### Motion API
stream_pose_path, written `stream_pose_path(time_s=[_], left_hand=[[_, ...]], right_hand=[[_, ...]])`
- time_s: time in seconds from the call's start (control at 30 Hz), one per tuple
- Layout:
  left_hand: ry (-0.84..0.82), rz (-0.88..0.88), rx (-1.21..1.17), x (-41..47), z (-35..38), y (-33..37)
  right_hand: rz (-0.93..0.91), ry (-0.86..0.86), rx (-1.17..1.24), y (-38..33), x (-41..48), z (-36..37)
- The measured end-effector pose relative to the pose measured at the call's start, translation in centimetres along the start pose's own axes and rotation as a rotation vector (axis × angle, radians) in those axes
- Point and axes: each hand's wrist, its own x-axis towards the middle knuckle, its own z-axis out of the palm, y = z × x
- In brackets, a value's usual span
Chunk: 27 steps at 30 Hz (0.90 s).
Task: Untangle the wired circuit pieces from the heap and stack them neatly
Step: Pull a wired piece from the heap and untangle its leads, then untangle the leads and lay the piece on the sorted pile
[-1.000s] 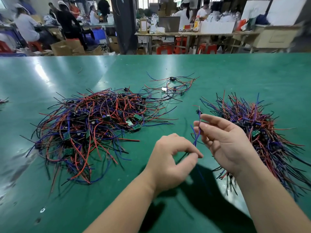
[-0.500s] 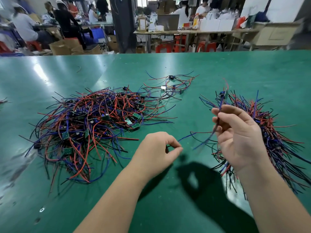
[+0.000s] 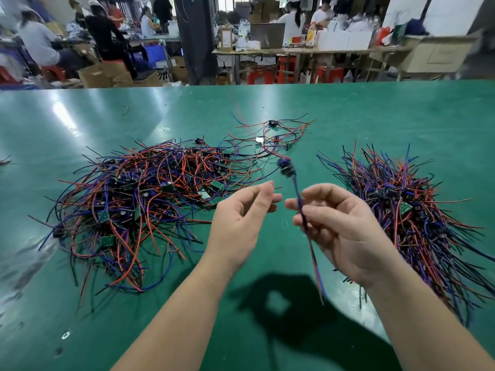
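A big tangled heap (image 3: 150,199) of red, blue and black wires with small green circuit boards lies on the left of the green table (image 3: 375,116). An aligned stack of wired pieces (image 3: 412,210) lies on the right. My right hand (image 3: 337,226) holds one wired piece (image 3: 300,207) upright above the table, its small board end (image 3: 285,167) at the top and the gathered wires hanging below the fingers. My left hand (image 3: 241,218) hovers just left of it with relaxed fingers and holds nothing.
A small loose cluster of wired pieces (image 3: 273,137) lies beyond the heap, toward the middle. A few wire ends (image 3: 5,159) show at the far left edge. People sit at benches with boxes and stools behind the table's far edge.
My left hand let go of the wire ends and rose with fingers loosened. My right hand moved left toward the middle, turning the piece upright with its wires drawn together.
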Motion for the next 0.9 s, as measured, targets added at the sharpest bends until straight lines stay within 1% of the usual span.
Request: stream_pose_path(time_s=[0.07, 0.17, 0.27, 0.33, 0.4, 0.5, 0.6, 0.8, 0.9], left_hand=[[-0.017, 0.002, -0.093, -0.1, 0.2, -0.1], [0.015, -0.004, -0.247, -0.1, 0.2, 0.0], [0.033, -0.023, -0.355, 0.1, 0.1, 0.2], [0.042, -0.033, -0.367, 0.2, -0.1, 0.1], [0.071, -0.037, -0.328, 0.4, -0.2, 0.1], [0.113, 0.010, -0.234, 0.6, -0.5, -0.1], [0.127, 0.058, -0.121, 0.7, -0.7, -0.4], [0.155, 0.152, 0.063, 0.6, -0.8, -1.0], [0.182, 0.154, 0.087, 0.6, -0.8, -1.1]], right_hand=[[0.031, -0.063, -0.011, 0.5, -0.2, 0.5], [0.046, -0.113, -0.040, 1.1, -0.3, 0.8], [0.050, -0.116, -0.048, 1.3, -0.1, 0.8], [0.046, -0.088, -0.037, 1.4, 0.0, 0.6], [0.038, -0.052, -0.056, 1.3, 0.2, 0.5], [0.030, 0.022, -0.192, 1.4, 0.3, 0.2], [0.094, 0.055, -0.284, 1.6, 0.4, 0.0], [0.207, -0.037, -0.342, 1.8, 0.3, 0.0], [0.229, -0.074, -0.364, 1.8, 0.2, 0.2]])
